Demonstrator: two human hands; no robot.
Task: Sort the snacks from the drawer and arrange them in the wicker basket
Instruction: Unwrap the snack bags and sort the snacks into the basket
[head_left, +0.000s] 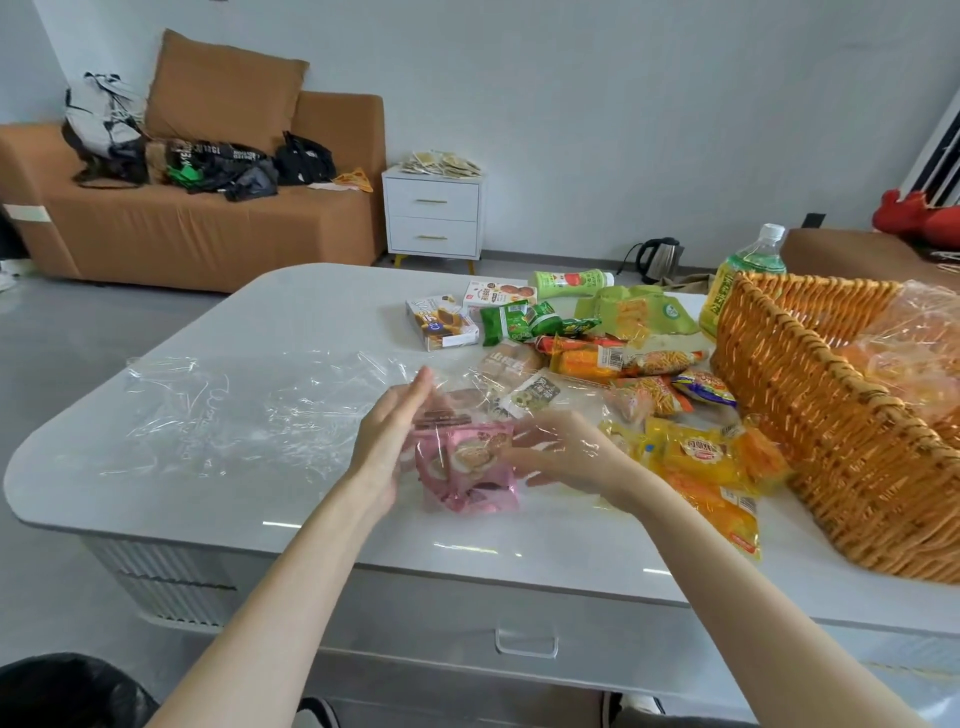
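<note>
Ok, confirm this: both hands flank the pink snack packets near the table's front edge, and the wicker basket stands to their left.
No: the wicker basket stands to their right, as the head view shows. The left hand and right hand flank the pink snack packets near the table's front edge.

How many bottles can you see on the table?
2. A small green bottle lies on its side near the table's far edge, beyond the snack packets. A big bottle stands upright behind the wicker basket. The basket could hide more.
</note>
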